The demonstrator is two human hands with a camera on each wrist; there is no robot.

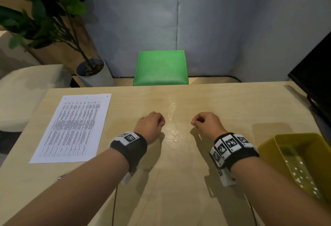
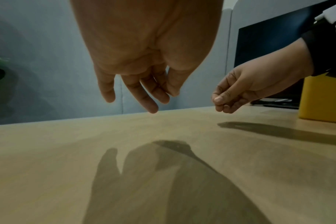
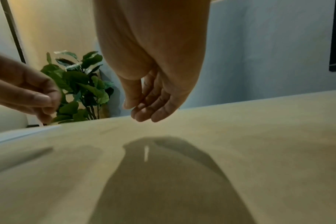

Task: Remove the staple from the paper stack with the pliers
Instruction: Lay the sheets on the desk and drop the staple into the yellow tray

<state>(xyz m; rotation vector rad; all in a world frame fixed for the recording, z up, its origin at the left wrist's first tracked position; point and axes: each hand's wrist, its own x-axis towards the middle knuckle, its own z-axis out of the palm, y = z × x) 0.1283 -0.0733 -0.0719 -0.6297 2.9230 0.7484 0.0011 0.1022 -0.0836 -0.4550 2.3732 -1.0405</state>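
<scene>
left hand (image 1: 151, 124) – empty | paper stack (image 1: 73, 127) – well left of it

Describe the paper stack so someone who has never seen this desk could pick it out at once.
Start at the wooden desk and look to its far left part, just in front of the potted plant. The paper stack lies flat there, to the left of the left hand. It is the only white thing on the desk, covered in small printed tables.

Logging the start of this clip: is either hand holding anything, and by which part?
Nothing is held. The left hand and right hand hang loosely curled and empty above the table.
</scene>
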